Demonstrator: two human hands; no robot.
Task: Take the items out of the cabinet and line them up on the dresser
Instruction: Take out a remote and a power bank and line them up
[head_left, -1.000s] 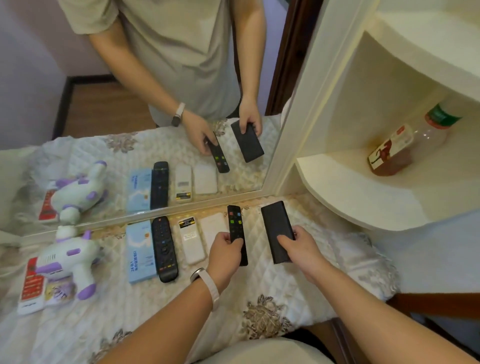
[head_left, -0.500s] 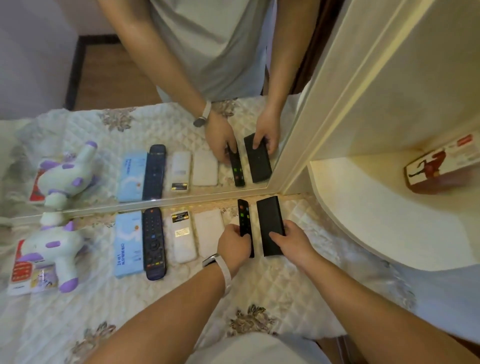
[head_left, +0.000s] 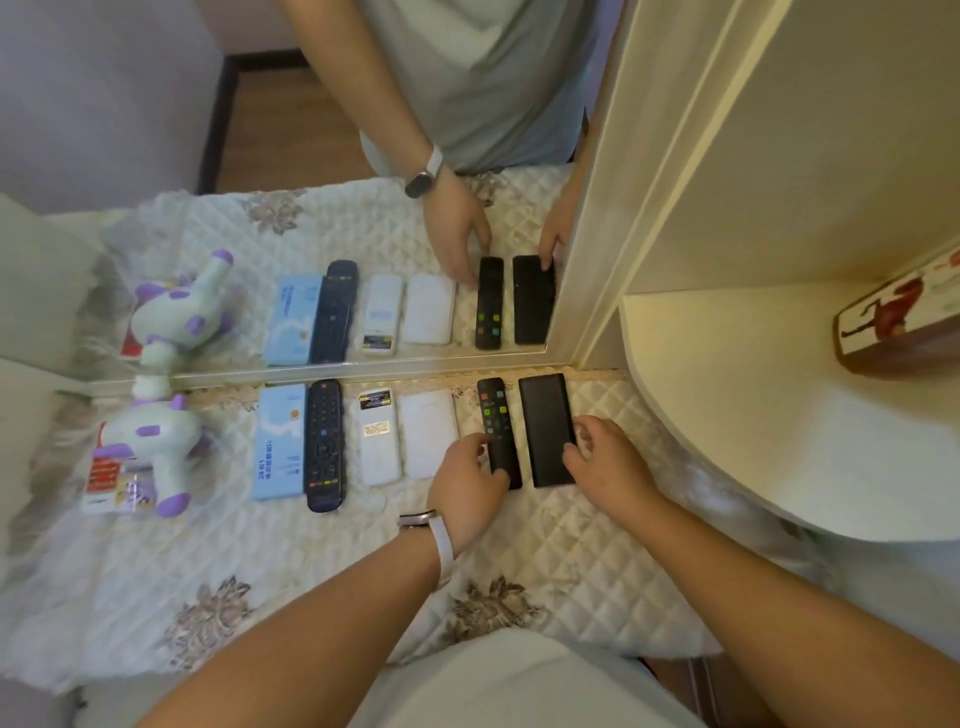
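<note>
Slim remote (head_left: 496, 415) and black slab (head_left: 545, 421) lie side by side on the dresser (head_left: 545, 545) — your left hand (head_left: 467, 488) rests over the remote, your right hand (head_left: 608, 467) touches the slab's edge, grip unclear. A lopsided nudge could skew either, or shove the remote into the white case (head_left: 428, 431).

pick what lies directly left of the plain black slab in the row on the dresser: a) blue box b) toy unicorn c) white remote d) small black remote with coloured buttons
d: the small black remote, its coloured buttons showing, lies right beside the plain black slab on its left.
</note>
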